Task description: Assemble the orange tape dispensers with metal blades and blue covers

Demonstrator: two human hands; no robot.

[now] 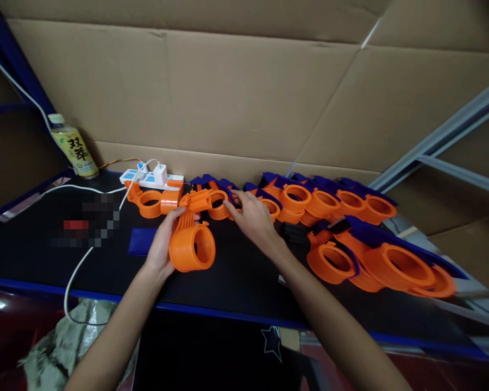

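My left hand (163, 244) is closed around an orange plastic part with a round ring (192, 248) at its lower end and a ribbed neck above it. My right hand (252, 216) reaches over the row of orange and blue parts, thumb and index finger apart, close to an orange ring (219, 205); whether it touches one is unclear. Its other fingers are partly hidden. Just behind the held part lies another orange ring piece (150, 203). A flat blue piece (142, 240) rests on the black tabletop (236, 277) beside my left wrist.
Several orange ring parts with blue pieces (337, 202) line the back right, and a larger group (399, 266) stands nearer. At the back left are a white power strip (173, 179) with plugs and a yellow-labelled bottle (75, 146). A white cable (78, 266) hangs over the front edge.
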